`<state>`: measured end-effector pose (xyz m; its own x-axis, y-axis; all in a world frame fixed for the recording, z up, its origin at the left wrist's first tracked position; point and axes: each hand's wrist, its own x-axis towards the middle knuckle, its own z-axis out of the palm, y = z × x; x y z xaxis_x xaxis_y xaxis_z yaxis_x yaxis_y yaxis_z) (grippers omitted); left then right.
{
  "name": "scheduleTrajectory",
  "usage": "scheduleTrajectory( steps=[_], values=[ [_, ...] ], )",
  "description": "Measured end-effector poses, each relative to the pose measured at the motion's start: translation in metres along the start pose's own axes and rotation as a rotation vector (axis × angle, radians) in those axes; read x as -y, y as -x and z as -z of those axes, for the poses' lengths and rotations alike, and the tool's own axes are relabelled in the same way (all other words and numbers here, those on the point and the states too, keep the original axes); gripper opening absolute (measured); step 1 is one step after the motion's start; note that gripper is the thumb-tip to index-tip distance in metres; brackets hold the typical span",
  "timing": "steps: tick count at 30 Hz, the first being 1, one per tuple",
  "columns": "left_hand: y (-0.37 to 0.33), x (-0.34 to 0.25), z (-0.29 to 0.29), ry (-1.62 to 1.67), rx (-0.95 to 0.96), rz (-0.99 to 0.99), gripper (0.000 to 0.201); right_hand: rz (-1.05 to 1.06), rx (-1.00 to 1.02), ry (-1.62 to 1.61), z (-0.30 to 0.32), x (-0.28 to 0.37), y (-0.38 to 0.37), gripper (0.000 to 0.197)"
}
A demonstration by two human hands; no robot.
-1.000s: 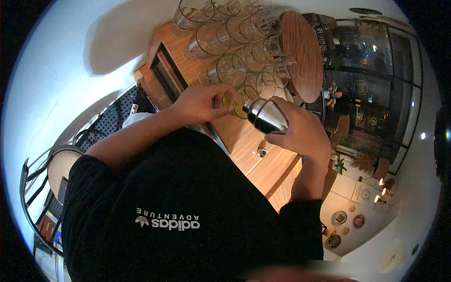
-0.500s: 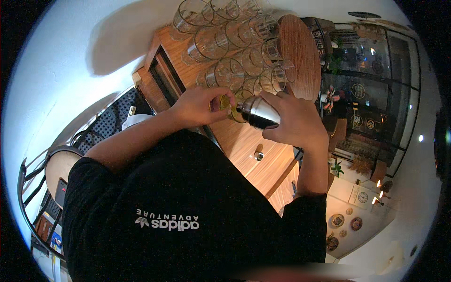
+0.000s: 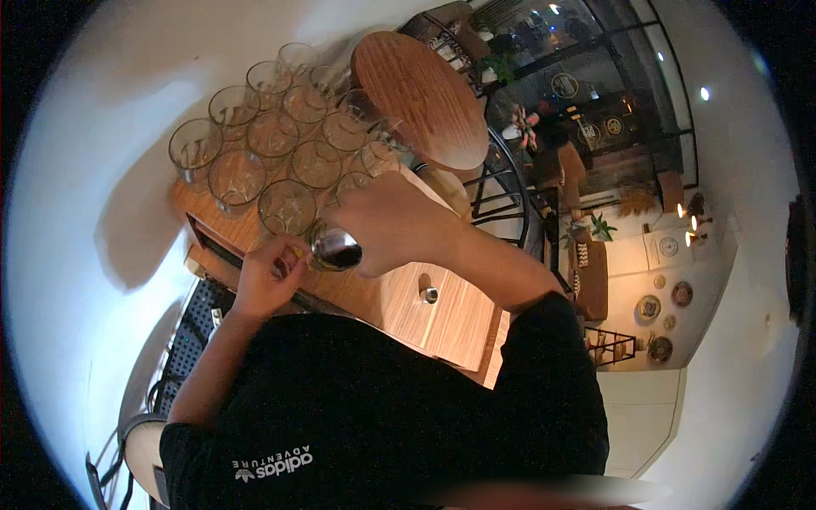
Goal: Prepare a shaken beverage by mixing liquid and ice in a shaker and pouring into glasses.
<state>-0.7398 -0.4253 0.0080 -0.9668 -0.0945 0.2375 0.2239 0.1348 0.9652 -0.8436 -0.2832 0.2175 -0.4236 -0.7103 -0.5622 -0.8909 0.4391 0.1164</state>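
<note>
My right hand [image 3: 395,223] is wrapped around a shiny metal cocktail shaker [image 3: 342,255], which is tilted with its narrow end toward my left hand. The shaker's far end is partly hidden. Close beside it, my left hand [image 3: 274,270] has its fingers curled around a small yellow-green thing [image 3: 299,253], mostly covered, whose kind I cannot make out. Just beyond both hands stand several clear drinking glasses [image 3: 287,206] in rows on the wooden counter [image 3: 395,316]. A small metal cap [image 3: 429,295] lies on the counter to the right, below my right forearm.
A round wooden table [image 3: 416,93] is past the glasses, with a black metal chair [image 3: 501,200] beside it. Black perforated panelling [image 3: 191,331] and a round stool [image 3: 144,455] are at the left. Dark windows [image 3: 586,93] fill the far right.
The view has turned, so the glasses show more from above. Both hands sit further left and lower in the picture, still close together. The shaker is still in my right hand.
</note>
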Motion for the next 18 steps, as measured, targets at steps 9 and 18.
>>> scheduleTrajectory(
  steps=[9, 18],
  values=[
    [0.005, 0.008, 0.003, 0.003, -0.289, -0.321, 0.011, -0.179, -0.12, -0.139, 0.006, -0.016, 0.039, 0.076],
    [0.003, -0.028, -0.01, 0.107, -0.319, -0.542, 0.019, -0.081, -0.679, -1.069, -0.105, -0.016, 0.074, 0.105]
  ],
)
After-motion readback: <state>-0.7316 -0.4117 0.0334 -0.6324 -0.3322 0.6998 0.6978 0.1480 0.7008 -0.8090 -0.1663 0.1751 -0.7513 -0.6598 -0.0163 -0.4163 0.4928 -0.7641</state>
